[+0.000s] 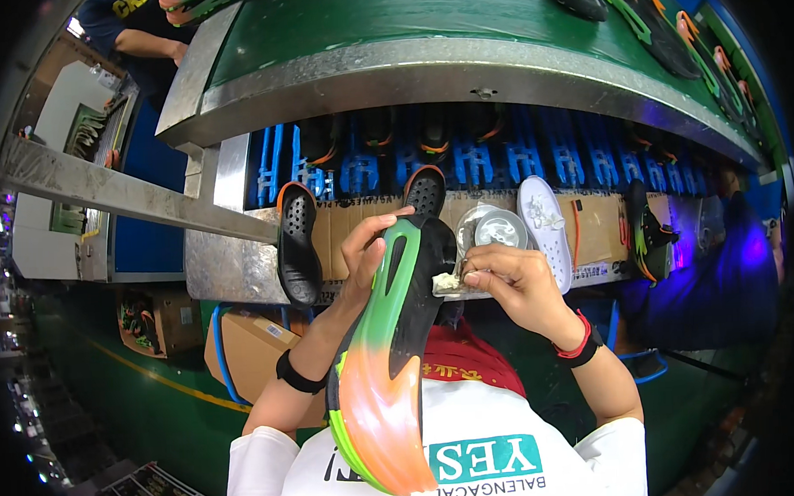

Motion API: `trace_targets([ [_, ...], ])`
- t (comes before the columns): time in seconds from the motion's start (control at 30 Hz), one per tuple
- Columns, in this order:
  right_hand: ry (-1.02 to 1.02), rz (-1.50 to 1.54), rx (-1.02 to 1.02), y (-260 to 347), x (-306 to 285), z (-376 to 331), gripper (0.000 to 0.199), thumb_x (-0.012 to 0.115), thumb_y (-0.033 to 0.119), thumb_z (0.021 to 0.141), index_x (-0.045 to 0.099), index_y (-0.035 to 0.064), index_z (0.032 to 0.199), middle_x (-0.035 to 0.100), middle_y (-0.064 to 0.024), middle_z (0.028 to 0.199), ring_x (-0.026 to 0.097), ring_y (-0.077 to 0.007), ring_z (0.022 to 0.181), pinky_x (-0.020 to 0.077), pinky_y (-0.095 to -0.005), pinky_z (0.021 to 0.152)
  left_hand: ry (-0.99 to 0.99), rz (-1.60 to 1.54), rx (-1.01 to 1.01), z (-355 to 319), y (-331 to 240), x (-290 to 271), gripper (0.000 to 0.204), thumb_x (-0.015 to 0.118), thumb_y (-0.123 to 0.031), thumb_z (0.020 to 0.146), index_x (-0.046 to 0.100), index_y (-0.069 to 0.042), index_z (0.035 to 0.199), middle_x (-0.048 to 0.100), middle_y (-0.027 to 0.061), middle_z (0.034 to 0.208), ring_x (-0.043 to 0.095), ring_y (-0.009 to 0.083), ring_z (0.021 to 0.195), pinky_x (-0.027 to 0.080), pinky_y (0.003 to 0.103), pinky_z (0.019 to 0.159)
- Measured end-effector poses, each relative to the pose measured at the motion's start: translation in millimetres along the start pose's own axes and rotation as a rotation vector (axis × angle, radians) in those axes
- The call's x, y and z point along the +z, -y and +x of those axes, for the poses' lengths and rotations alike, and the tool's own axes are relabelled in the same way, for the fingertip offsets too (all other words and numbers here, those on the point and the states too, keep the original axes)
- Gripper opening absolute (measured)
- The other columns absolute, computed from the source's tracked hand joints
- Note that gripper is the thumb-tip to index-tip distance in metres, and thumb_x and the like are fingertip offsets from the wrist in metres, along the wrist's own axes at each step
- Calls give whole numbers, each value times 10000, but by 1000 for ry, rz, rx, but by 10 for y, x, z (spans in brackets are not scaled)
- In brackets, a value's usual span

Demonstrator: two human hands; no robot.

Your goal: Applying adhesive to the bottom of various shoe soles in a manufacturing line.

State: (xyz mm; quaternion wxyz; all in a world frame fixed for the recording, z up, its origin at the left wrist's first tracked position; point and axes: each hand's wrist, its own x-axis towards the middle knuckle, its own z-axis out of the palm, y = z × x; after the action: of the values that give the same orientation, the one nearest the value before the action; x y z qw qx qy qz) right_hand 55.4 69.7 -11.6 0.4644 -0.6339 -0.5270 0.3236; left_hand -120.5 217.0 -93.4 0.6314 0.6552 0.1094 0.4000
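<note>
My left hand (362, 258) is closed round the edge of a shoe sole (393, 363), raised on end and coloured green, orange and black. The fingers of my right hand (527, 282) are pinched at the sole's black side. They grip a small flat strip (456, 292) with a whitish crumbly lump on it; I cannot make out exactly what the strip is. Just beyond the right hand stands a round grey tin (501, 229). A white perforated insole (546, 264) lies to its right, with pale scraps on top.
On the cardboard-covered bench (330, 238) lie a black sole (299, 243) and another dark sole (425, 191). Blue racks (477, 165) hold several shoes behind it. Above runs a green belt (361, 23) with a metal edge. A person's arm (144, 44) shows at upper left.
</note>
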Motion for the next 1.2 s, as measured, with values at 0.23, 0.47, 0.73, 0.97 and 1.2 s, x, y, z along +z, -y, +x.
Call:
trace_targets([
  [0.23, -110, -276, -172, -69, -57, -14, 91, 667, 34, 801, 645, -7, 879, 652, -136, 898, 658, -293, 728, 522, -323, 632, -71, -141, -28, 40, -57, 125, 366, 390, -289, 1005, 442, 10, 1210, 578, 289, 1138, 618, 243, 952, 502, 359, 857],
  [0.47, -142, -667, -381, -2, -45, 1, 208, 674, 0, 709, 617, 27, 907, 619, -127, 956, 622, -251, 612, 493, -342, 537, -3, 723, 474, 69, -48, 94, 428, 511, -128, 947, 368, -21, 1337, 496, 248, 1210, 621, 292, 952, 496, 371, 883],
  [0.73, -232, -694, -423, 11, -86, 60, 220, 675, -9, 692, 615, 17, 903, 617, -122, 956, 600, -243, 579, 474, -328, 513, 39, 896, 433, 4, -173, 93, 492, 543, -52, 913, 344, -20, 1362, 453, 225, 1231, 623, 300, 948, 493, 362, 887],
  [0.97, -158, -587, -402, 49, -86, 19, 176, 701, 28, 728, 630, 36, 889, 631, -105, 934, 636, -257, 641, 492, -333, 532, -72, -118, -29, -35, -166, 135, 525, 629, -398, 860, 444, -21, 1174, 554, 282, 1191, 606, 325, 1057, 512, 379, 899],
  [1.2, -77, -528, -295, 54, -64, 0, 141, 694, 32, 758, 645, 26, 890, 641, -119, 923, 660, -296, 716, 524, -350, 586, 11, -89, -169, -76, -181, 20, 448, 341, -428, 994, 426, -58, 1232, 450, 317, 1299, 549, 351, 1135, 467, 430, 968],
])
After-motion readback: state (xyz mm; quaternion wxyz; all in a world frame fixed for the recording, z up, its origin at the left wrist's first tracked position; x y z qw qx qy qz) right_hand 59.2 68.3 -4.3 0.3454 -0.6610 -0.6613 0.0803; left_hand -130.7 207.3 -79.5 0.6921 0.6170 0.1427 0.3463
